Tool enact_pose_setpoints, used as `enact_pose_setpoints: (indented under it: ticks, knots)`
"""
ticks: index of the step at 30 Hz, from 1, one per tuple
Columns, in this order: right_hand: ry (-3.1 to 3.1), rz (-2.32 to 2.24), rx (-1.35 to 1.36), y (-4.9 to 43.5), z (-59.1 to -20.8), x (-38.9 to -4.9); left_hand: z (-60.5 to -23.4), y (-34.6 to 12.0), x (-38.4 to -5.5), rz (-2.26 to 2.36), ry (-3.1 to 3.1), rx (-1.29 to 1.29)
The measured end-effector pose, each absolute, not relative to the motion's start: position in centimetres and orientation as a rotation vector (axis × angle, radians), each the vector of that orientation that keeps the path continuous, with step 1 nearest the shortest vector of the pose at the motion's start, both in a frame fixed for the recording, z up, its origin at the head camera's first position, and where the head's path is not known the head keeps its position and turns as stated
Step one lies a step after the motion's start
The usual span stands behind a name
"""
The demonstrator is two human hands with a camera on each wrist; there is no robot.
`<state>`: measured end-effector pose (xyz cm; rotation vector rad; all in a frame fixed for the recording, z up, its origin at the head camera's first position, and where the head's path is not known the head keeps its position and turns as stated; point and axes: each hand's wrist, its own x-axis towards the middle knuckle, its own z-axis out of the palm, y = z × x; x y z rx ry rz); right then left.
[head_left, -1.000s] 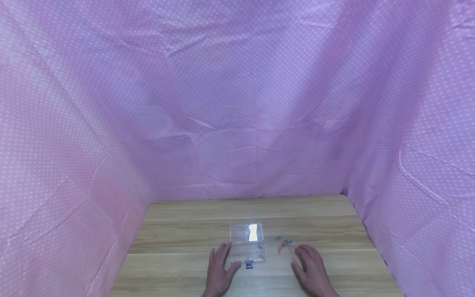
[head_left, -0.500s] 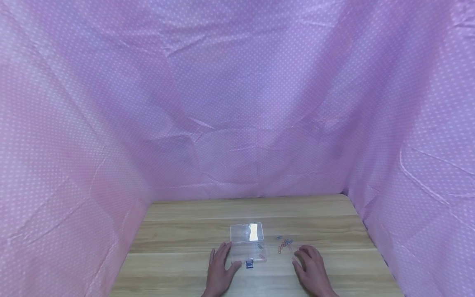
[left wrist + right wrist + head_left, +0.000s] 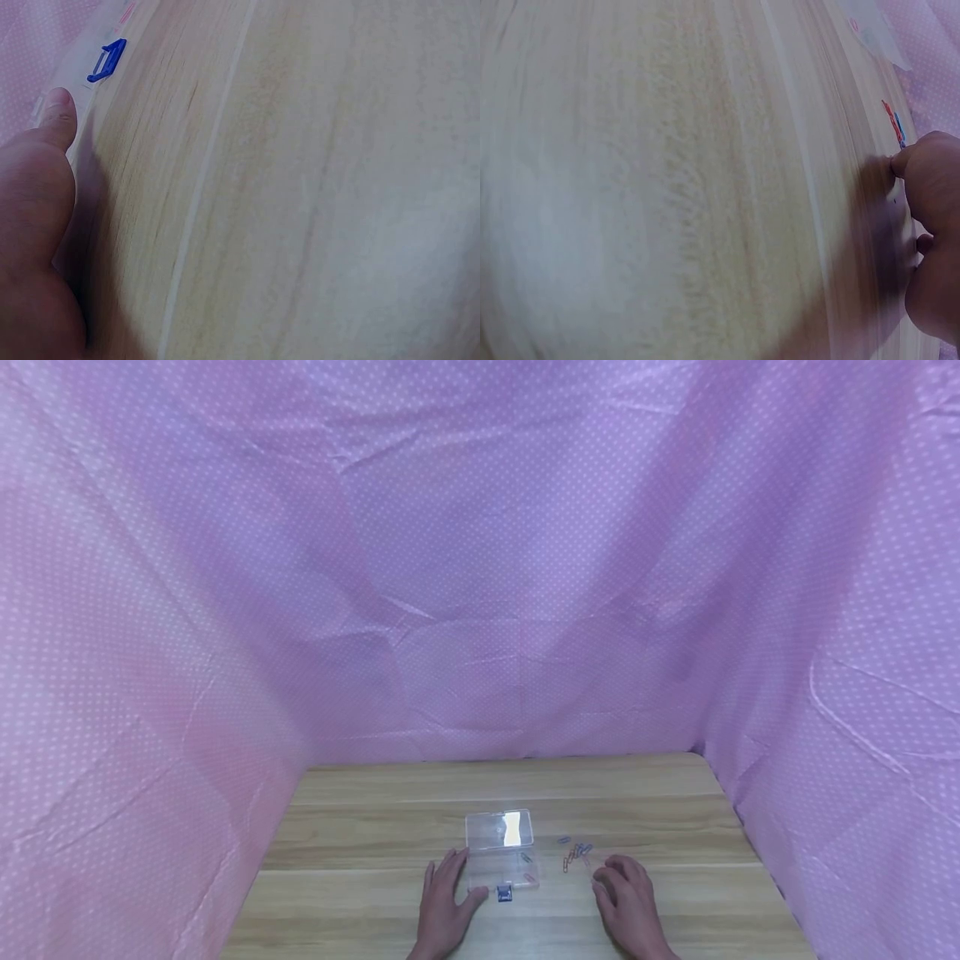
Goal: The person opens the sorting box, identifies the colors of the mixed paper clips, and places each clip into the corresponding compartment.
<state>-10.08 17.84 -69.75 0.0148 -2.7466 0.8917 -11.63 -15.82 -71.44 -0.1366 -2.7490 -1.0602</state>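
Note:
A clear plastic box (image 3: 491,867) lies on the table with its lid (image 3: 487,831) swung back. Two paper clips are in it, a dark greenish one (image 3: 526,857) and a pink one (image 3: 530,877). Its blue latch (image 3: 505,893) hangs at the front. My left hand (image 3: 444,910) rests at the box's left side, fingers extended along the edge, thumb at the front corner. To the right, my right hand (image 3: 628,906) has curled fingers, with thumb and index tips drawn together on a pale paper clip mostly hidden by them. Blue and red paper clips (image 3: 576,852) lie just beyond.
A single blue paper clip (image 3: 564,840) lies apart, behind the small pile. The wooden table (image 3: 360,827) meets a pink dotted cloth (image 3: 480,677) at its back and sides. The raised latch (image 3: 110,60) projects from the box front.
My right thumb and index finger have closed toward each other at the pale clip, and the other fingers have curled in. My left hand and the box have stayed put.

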Motion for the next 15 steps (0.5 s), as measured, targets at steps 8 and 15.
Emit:
enact_pose_setpoints:
  ticks: [8, 15]
  knots:
    - [-2.824, 0.976, -0.039, 17.97, -69.42, -10.2, -71.04, -15.83, -11.54, -1.112, -2.791, -0.112]
    - [-2.755, 0.976, -0.017, 18.02, -69.54, -10.22, -71.01, -15.88, -11.5, -1.133, -2.825, -0.102]
